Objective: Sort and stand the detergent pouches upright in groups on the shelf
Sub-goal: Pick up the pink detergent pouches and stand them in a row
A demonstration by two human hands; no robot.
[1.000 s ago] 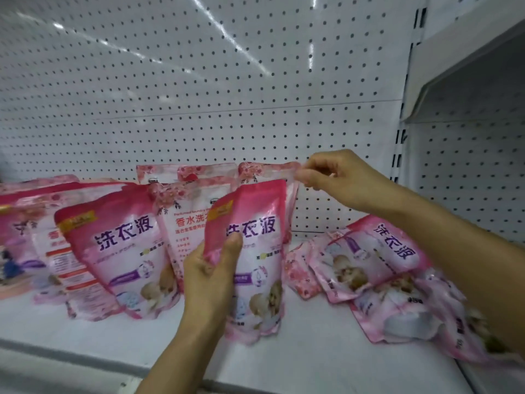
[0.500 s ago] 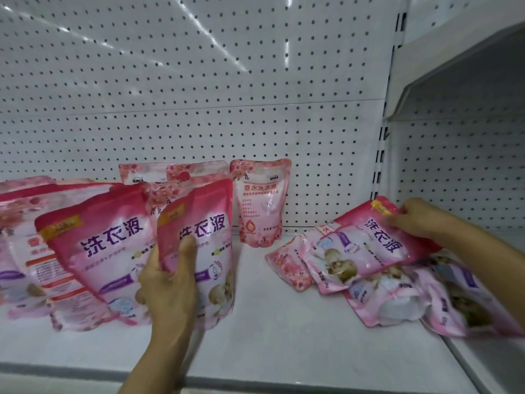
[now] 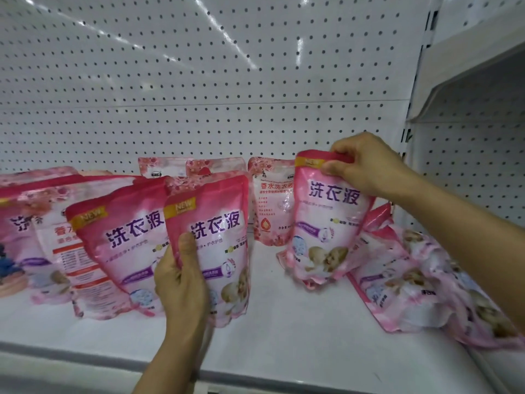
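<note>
My left hand (image 3: 181, 282) grips the lower left side of an upright pink detergent pouch (image 3: 218, 245) at the shelf's middle, its thumb across the front. Beside it on the left leans a matching pink pouch (image 3: 125, 245). My right hand (image 3: 366, 163) pinches the top edge of another pink pouch (image 3: 326, 223), which hangs upright with its bottom at the shelf surface. Behind stand paler floral pouches (image 3: 270, 203) against the pegboard. A heap of pink pouches (image 3: 420, 282) lies flat at the right.
The white shelf (image 3: 284, 336) has bare room between the two held pouches and along its front edge. More pouches (image 3: 25, 228) crowd the far left. A white pegboard (image 3: 199, 81) backs the shelf; an upright post and another shelf bay (image 3: 468, 109) stand at the right.
My right hand took a pink pouch from the flat heap on the right and raised it upright by its top. My left hand kept hold of its pouch next to the left group.
</note>
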